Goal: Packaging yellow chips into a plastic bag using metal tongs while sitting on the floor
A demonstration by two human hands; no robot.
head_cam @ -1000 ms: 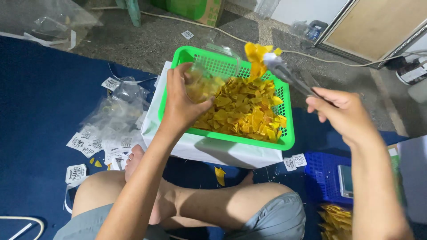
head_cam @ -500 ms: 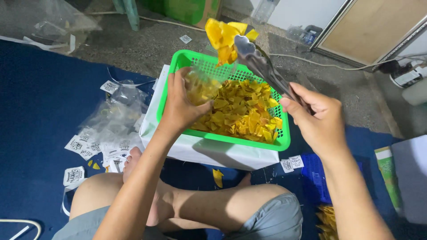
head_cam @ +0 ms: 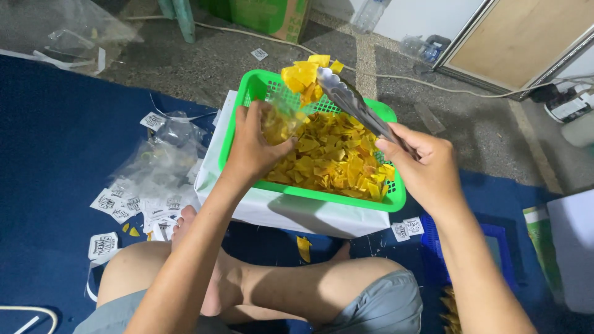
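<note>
A green plastic basket (head_cam: 346, 199) full of yellow chips (head_cam: 337, 158) rests on a white box (head_cam: 297, 213) in front of my crossed legs. My left hand (head_cam: 253, 145) holds a small clear plastic bag (head_cam: 279, 117) partly filled with chips, over the basket's left side. My right hand (head_cam: 421, 167) grips metal tongs (head_cam: 352, 99). The tongs pinch a bunch of yellow chips (head_cam: 302, 75) right above the bag's mouth.
A pile of clear bags (head_cam: 164, 151) and paper labels (head_cam: 117, 201) lies on the blue mat at left. A blue basket (head_cam: 442, 250) sits at right beside a white box (head_cam: 572, 247). A loose chip (head_cam: 303, 246) lies by my foot. A cable (head_cam: 433, 80) crosses the concrete floor.
My right hand swung the tongs with the chips leftward and down, from above the basket's far rim to just over the bag. My left hand stayed almost still.
</note>
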